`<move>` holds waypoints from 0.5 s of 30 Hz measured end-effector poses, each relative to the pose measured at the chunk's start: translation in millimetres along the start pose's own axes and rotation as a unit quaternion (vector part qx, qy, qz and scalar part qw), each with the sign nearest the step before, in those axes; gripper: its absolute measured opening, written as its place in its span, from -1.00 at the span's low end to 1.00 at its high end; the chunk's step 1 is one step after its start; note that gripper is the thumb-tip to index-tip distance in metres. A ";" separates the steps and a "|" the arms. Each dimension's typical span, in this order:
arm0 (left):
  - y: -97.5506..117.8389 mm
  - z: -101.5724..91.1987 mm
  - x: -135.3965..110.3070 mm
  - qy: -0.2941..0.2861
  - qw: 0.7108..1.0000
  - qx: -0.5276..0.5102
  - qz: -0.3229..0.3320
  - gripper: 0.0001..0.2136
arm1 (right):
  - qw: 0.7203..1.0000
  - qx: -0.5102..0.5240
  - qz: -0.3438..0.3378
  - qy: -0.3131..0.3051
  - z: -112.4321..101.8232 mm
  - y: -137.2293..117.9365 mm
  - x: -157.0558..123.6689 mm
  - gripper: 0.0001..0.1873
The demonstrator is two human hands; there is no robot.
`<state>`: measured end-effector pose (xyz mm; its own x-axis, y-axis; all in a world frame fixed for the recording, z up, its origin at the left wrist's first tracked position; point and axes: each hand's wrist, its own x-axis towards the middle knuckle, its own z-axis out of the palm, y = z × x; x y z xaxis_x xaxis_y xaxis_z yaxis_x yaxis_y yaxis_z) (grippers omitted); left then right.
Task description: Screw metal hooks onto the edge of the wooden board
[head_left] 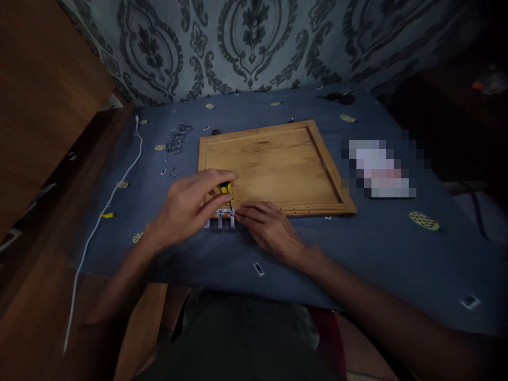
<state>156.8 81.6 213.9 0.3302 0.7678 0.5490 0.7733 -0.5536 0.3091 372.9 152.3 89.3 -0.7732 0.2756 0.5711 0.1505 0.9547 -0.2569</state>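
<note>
My left hand (pixel 190 203) is closed around the yellow and black handle of a small screwdriver (pixel 226 189), held upright with its shaft pointing down. The tip meets a shiny metal strip with several tabs (pixel 220 216), which lies along the near edge of a framed wooden board (pixel 262 174), towards its left corner. Beside the tip, my right hand (pixel 272 227) has its fingertips drawn together at the strip's right end. Whatever they pinch is hidden.
Several metal hooks (pixel 178 137) and small screws (pixel 172 173) lie left of the board. A white cable (pixel 126 174) runs down the bed's left side. Scissors (pixel 340 97) lie at the back right, and a pixelated pale item (pixel 379 169) right of the board. A patterned curtain (pixel 254 42) hangs behind.
</note>
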 end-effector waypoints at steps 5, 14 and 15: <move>-1.9 5.6 0.2 0.042 0.999 0.020 0.025 -0.81 | 1.000 0.004 0.013 -0.015 -1.2 -2.0 1.5 -0.63; 0.1 9.1 0.9 0.073 0.996 0.040 -0.005 -0.82 | 1.000 -0.008 0.003 -0.003 1.1 0.1 1.1 -0.64; 0.6 8.5 1.1 0.071 0.996 0.045 -0.010 -0.81 | 1.000 -0.011 0.002 -0.001 1.2 0.1 1.1 -0.65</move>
<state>162.2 84.9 208.1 0.2399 0.7217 0.6493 0.8269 -0.5024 0.2528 371.4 152.5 89.0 -0.7737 0.2788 0.5689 0.1669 0.9560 -0.2414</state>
